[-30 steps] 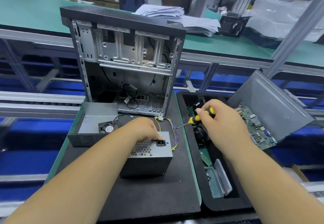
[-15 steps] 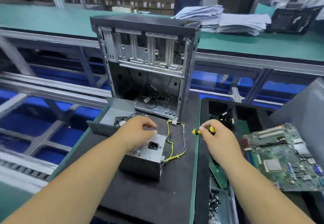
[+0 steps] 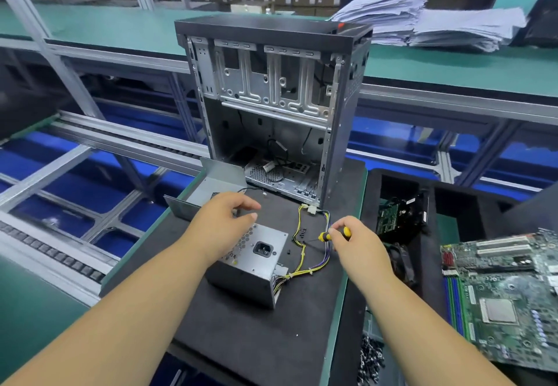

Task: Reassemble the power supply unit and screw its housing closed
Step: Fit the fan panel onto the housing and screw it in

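Principal risk noted: the loose screws lie as small dark specks on the black mat, hard to pick out, just beside the yellow and purple wire bundle. If I bring the screwdriver down carelessly, I judge the tip could flick a screw off the mat or snag the wiring. A second risk: the wires leave the housing at its right corner, and a cable pinched in the seam would stop the cover seating flush.

My right hand has its fingers pinched round the yellow-and-black handle, tip angled down-left toward the screws. My left hand rests over the far-left top of the power supply unit, fingers loosely curled and gripping nothing that I can confirm.

The unit sits on the mat near the middle of the tabletop, in front of the open computer case. It is a grey metal box, its upward face showing a honeycomb vent and a black mains socket. The housing appears seated. I cannot tell whether any screws are yet fitted. A separate grey metal tray lies behind my left hand.
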`<state>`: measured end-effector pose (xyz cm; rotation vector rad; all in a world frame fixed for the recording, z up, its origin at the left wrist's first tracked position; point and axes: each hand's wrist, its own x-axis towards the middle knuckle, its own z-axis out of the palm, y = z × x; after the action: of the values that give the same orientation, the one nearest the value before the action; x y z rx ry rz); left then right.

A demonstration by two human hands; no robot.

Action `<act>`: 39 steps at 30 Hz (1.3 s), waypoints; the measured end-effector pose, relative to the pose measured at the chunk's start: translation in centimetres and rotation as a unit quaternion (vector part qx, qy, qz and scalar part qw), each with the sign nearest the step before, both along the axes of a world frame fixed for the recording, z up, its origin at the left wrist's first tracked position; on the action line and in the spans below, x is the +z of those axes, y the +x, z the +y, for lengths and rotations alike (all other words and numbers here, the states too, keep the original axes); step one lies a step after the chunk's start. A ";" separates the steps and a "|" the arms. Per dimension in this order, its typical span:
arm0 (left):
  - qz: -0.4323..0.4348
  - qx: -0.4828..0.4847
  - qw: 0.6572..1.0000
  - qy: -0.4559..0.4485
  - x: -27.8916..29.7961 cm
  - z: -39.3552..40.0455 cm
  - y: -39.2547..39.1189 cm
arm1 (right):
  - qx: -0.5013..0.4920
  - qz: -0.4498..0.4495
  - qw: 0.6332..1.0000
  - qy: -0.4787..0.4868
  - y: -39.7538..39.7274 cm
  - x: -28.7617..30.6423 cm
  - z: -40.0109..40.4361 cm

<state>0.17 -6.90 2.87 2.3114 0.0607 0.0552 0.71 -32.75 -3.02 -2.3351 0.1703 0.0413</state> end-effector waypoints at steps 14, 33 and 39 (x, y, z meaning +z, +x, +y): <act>0.001 0.021 0.999 -0.024 0.2 -1.2 0.2 | 0.030 -0.001 1.000 0.008 0.5 -0.5 -0.5; 0.009 0.024 0.996 -0.083 0.8 -1.5 0.2 | 0.021 -0.043 0.999 -0.021 0.3 3.0 -2.0; 0.026 0.035 0.988 -0.149 1.4 -2.5 0.3 | -0.007 -0.113 0.982 0.154 -0.3 7.4 -2.8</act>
<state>0.43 -9.38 4.25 2.0103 0.1648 0.0207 0.43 -35.55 4.35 -2.0104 0.0616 -0.1911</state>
